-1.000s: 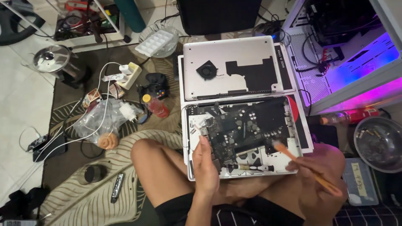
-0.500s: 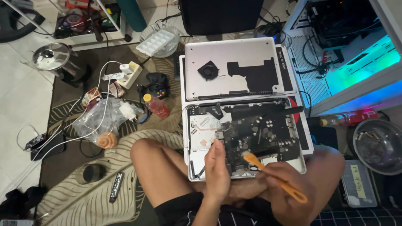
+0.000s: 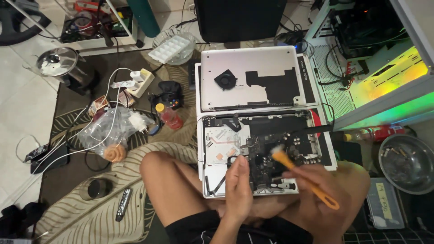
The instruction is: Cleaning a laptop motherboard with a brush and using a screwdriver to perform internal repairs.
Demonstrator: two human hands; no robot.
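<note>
An opened silver laptop rests across my crossed legs, its dark circuit board exposed. My left hand presses on the laptop's lower edge, holding the board area near the front. In my right hand is an orange-handled brush, whose pale bristles touch the middle of the board. Just behind lies the laptop's removed bottom cover, inner side up, with a small black fan resting on it.
A red bottle with a yellow cap, a clear plastic bag, white cables and a charger lie on the rug at left. A metal bowl sits at right beside a lit computer case. An ice tray lies further back.
The brush has swept left from the laptop's right edge onto the middle of the board. My left hand has shifted right along the front edge.
</note>
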